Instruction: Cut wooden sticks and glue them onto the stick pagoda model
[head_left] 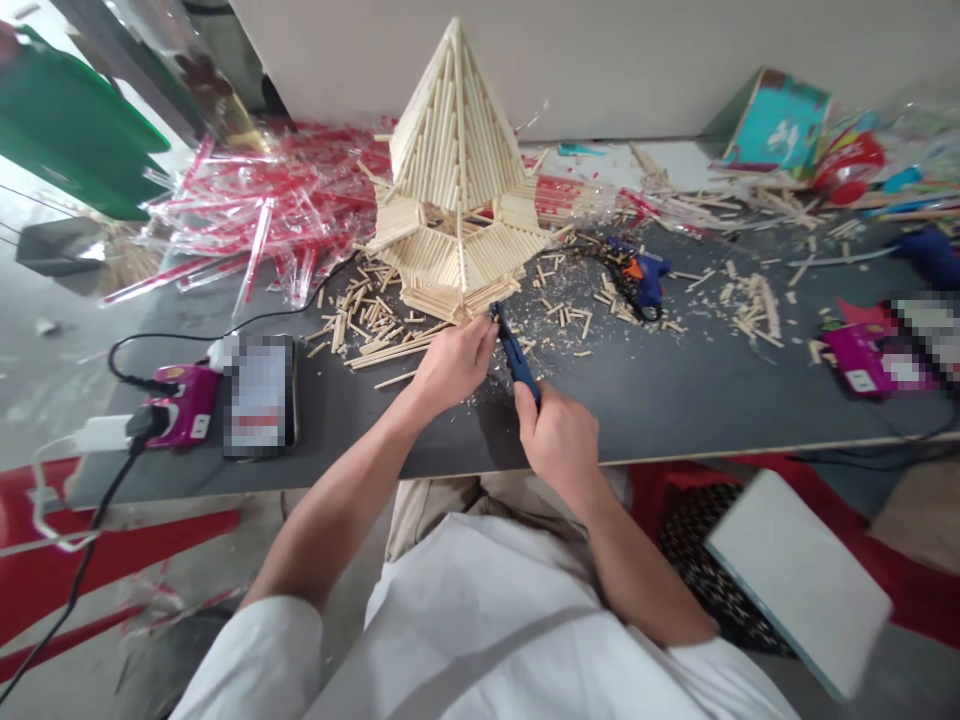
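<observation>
A tower model of thin wooden sticks (459, 130), with a pointed roof and flared lower tiers, stands at the back middle of the table. Just in front of its base, my left hand (457, 360) is closed in a pinch; whatever is between its fingertips is too small to make out. My right hand (561, 435) grips a dark blue hand tool (514, 355) shaped like slim pliers. The tool's dark tip reaches to my left fingertips. Short cut stick pieces (367, 310) and a few longer sticks (390, 352) lie to the left of my hands.
Red and clear plastic wrappers (300, 200) are heaped at the back left. A blue glue gun (645, 275) lies to the right. A phone (260, 395) and purple power strip (184, 400) sit at left, with cables over the table edge. A white stool (799, 580) stands below right.
</observation>
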